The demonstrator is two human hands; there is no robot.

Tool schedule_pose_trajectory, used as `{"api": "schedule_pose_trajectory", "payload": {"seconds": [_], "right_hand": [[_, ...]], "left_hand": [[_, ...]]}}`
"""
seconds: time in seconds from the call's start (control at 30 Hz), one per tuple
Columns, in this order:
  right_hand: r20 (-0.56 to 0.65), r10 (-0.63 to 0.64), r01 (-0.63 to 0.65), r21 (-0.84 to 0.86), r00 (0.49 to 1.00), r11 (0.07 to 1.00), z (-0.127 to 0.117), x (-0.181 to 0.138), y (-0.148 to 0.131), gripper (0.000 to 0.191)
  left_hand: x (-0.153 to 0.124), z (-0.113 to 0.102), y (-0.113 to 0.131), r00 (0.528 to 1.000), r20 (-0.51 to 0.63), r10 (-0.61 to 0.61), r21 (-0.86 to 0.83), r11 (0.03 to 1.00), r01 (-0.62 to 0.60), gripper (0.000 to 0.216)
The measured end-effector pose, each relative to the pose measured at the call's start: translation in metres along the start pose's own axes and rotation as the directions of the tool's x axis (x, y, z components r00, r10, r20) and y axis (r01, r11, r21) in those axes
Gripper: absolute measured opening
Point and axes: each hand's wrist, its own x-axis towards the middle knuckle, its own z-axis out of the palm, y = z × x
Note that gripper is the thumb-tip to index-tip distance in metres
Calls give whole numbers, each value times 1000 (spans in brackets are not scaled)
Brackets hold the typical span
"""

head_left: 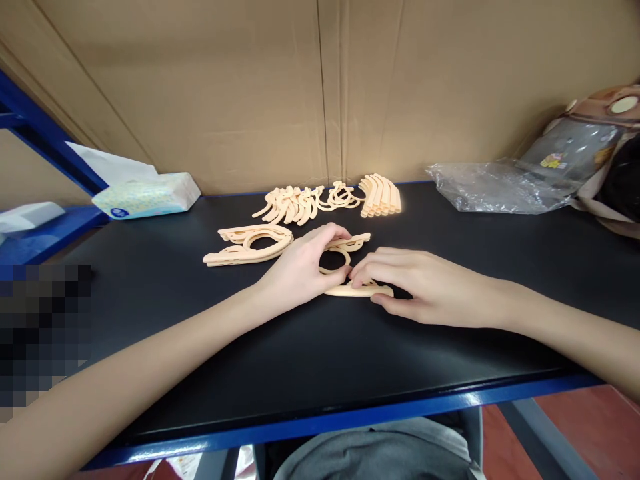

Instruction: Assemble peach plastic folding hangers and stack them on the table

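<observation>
A beige plastic folding hanger lies folded on the black tabletop in front of me, with a ring shape at its middle. My left hand wraps round its left side, thumb and fingers curled about the ring. At the near arm, my right hand pinches the piece close to its right end. Part of the hanger is hidden under the left hand. Just left of that hand rest more folded hangers, stacked flat. Behind lie curved arm pieces, a heap of hook pieces and a neat row of arm pieces.
A tissue pack stands at the back left. Clear plastic bags and a brown bag occupy the back right. Cardboard walls the far side. The table's blue front edge runs nearest me.
</observation>
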Motion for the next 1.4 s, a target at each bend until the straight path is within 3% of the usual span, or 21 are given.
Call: {"api": "schedule_pose_trajectory", "payload": {"seconds": [0.17, 0.43, 0.8, 1.17, 1.4], "right_hand": [[-73, 38, -46, -116, 997, 992, 3, 0, 5, 28], [-73, -43, 15, -356, 996, 934, 8, 2, 7, 28], [-68, -104, 57, -490, 992, 870, 8, 5, 17, 29], [-143, -45, -34, -502, 989, 864, -2, 3, 37, 31], [-164, 99, -163, -443, 981, 881, -3, 5, 39, 27]], "left_hand": [[1, -1, -1, 1000, -1, -29, -52, 998, 29, 28], [5, 0, -6, 995, 39, -87, -152, 984, 92, 30], [6, -5, -1, 994, 46, -98, -191, 976, 105, 20], [7, -4, -13, 997, 11, -71, -170, 983, 71, 37], [4, -2, -8, 999, 23, 30, -85, 996, -28, 27]]}}
